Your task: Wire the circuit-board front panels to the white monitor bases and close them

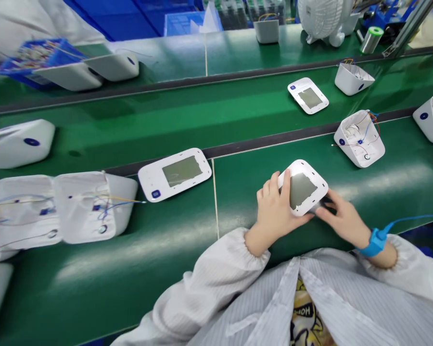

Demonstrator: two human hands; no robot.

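Both of my hands are on a white display panel (315, 185) with a grey LCD window, tilted above the green bench. My left hand (274, 209) grips its left side, with fingers over the front edge. At the lower right corner, my right hand (346, 221) curls its fingers and thumb around the edge; what lies beneath the panel there is dark and partly hidden. Beyond them sits an open white housing (361, 139) with loose wires inside. A second display panel (175, 174) rests to the left, face up, with a blue button.
Several wired white housings (90, 206) stand at the left. Another panel (308, 96) and a housing (353, 79) lie on the green conveyor strip (166, 113). At the back are a white fan (321, 19) and a solder spool (371, 40). A blue wrist strap (375, 243) trails a cord rightward.
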